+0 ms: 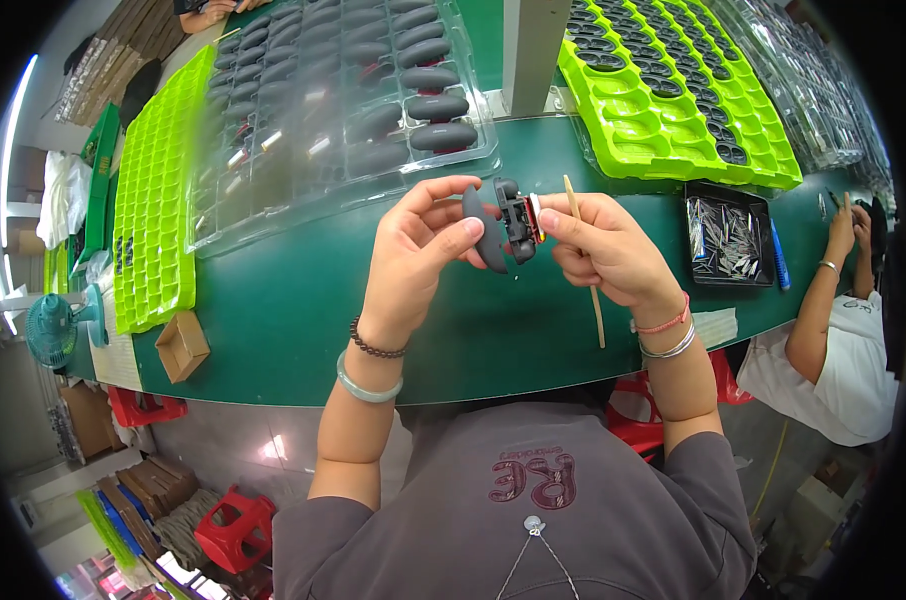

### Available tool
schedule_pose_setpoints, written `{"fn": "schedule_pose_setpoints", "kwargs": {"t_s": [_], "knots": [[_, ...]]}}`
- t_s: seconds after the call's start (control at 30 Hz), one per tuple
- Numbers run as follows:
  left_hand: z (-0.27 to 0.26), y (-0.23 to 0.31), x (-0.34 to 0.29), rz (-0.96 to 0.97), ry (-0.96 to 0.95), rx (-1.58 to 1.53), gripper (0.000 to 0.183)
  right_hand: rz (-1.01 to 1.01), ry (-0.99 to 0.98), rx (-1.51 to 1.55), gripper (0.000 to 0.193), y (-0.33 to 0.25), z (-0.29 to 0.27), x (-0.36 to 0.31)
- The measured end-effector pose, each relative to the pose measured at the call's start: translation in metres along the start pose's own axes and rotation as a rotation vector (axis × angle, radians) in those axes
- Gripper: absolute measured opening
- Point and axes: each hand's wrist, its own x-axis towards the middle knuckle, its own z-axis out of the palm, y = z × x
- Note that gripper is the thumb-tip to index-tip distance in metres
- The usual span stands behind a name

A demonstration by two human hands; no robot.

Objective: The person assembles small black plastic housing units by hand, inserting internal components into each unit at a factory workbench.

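Note:
In front of me, above the green table, my left hand (423, 240) is closed on a dark grey, curved plastic shell (485, 232), thumb on its outer face. Against the shell's right side sits a black plastic inner part (516, 222); whether the two are joined I cannot tell. My right hand (605, 245) pinches at the white connector with red and yellow wires (536, 215) beside that part. A thin wooden stick (600, 318) is also gripped in my right hand, slanting past the fingers. Its pointed upper end rises above the knuckles.
A clear tray (201, 240) of dark oval shells lies behind my hands. Lime-green trays stand left (153, 240) and right (663, 165), near a grey post (529, 60). A black bin (701, 278) holds small metal pieces. Another person's arm (818, 310) is at right; a cardboard box (181, 345) lies left.

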Motion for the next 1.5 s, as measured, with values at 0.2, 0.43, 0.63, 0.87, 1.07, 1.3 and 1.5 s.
{"fn": "schedule_pose_setpoints", "kwargs": {"t_s": [0.2, 0.43, 0.63, 0.87, 1.07, 1.3, 1.5], "knots": [[-0.0005, 0.0002, -0.0002, 0.006, -0.005, 0.047, 0.036, -0.01, -0.021, 0.003, 0.03, -0.0008, -0.0002, -0.0013], [-0.0002, 0.0005, 0.0001, 0.004, -0.025, 0.007, 0.036, -0.008, -0.006, -0.011, 0.03, -0.0006, 0.0001, 0.0002], [0.0001, 0.0012, -0.0004, -0.011, -0.023, -0.013, 0.036, -0.016, -0.019, 0.008, 0.03, -0.0003, -0.0001, -0.0011], [-0.0029, -0.0006, -0.001, -0.041, -0.058, 0.038, 0.038, -0.031, -0.015, -0.015, 0.031, 0.0, 0.0019, -0.0035], [0.0005, 0.0002, -0.0004, -0.037, -0.037, 0.0, 0.038, -0.028, 0.003, -0.03, 0.031, -0.0021, 0.0012, -0.0017], [0.001, 0.0, -0.0008, -0.031, -0.019, -0.032, 0.038, -0.022, 0.014, -0.031, 0.029, -0.0022, 0.0024, -0.0034], [0.0009, 0.0002, -0.0005, -0.036, -0.029, -0.043, 0.038, -0.025, 0.009, -0.029, 0.03, -0.0024, 0.0017, -0.0028]]}}
